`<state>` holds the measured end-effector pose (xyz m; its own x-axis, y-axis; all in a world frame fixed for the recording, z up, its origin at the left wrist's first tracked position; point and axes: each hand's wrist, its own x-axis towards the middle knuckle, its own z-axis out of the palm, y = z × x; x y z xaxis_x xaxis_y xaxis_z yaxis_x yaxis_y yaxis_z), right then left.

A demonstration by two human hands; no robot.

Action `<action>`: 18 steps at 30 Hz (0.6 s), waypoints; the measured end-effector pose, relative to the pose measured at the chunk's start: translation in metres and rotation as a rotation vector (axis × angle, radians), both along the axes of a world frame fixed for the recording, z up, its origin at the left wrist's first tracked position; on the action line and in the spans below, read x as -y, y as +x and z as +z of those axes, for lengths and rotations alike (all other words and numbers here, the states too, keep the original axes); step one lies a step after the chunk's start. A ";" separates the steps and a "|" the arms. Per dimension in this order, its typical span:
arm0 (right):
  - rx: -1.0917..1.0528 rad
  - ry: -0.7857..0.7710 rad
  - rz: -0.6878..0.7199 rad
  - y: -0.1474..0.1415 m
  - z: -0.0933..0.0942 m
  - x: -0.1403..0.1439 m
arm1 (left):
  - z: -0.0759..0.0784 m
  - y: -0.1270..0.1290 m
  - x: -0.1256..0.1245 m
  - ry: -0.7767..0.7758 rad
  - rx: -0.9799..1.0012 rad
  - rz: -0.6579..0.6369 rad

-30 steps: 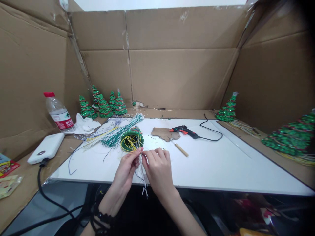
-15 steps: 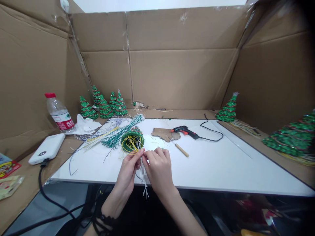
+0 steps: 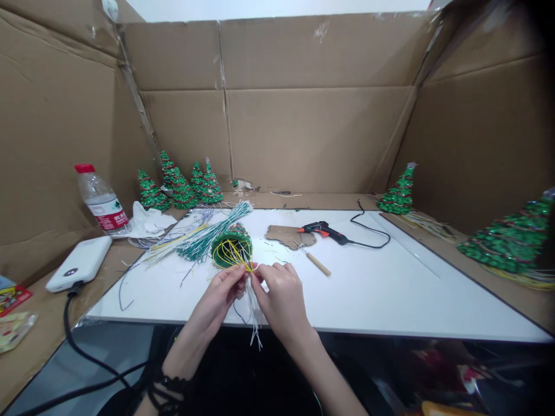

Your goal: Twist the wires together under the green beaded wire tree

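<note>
Fingers of left hand point(image 3: 222, 289) and right hand point(image 3: 280, 292) pinch wire bundle point(image 3: 251, 306) between them, beside tree point(image 3: 232, 248).

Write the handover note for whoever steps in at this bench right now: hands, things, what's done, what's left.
Left hand: grip pinched on the bundle of thin white and yellow wires.
Right hand: pinching the same bundle, fingertips almost meeting the left's.
The wires run from the open base of the green beaded tree lying on its side on the white board; their free ends hang past the near edge.
Within reach: black and orange glue gun, wooden-handled awl, loose green-tipped wire stems.
Done: finished small green trees stand at the back left.
Left: this tree's wires are still loose.
</note>
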<state>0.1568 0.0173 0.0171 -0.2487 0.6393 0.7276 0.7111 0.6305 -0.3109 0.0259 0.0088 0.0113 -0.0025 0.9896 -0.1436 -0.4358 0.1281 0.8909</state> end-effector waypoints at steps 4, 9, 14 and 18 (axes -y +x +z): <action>-0.016 -0.019 0.002 0.000 0.000 -0.001 | 0.003 -0.001 0.000 0.005 -0.058 -0.050; 0.043 -0.021 0.012 0.000 0.001 0.000 | 0.002 0.005 -0.002 0.029 -0.049 0.039; 0.147 -0.026 0.018 -0.001 0.002 0.003 | -0.001 0.009 -0.001 0.047 -0.039 0.108; 0.116 -0.121 0.034 -0.001 0.000 0.005 | 0.000 0.007 0.000 -0.002 -0.032 0.123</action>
<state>0.1558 0.0119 0.0169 -0.3496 0.7106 0.6106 0.7257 0.6176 -0.3032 0.0327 0.0091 0.0116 -0.1287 0.9813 -0.1431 -0.4199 0.0768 0.9043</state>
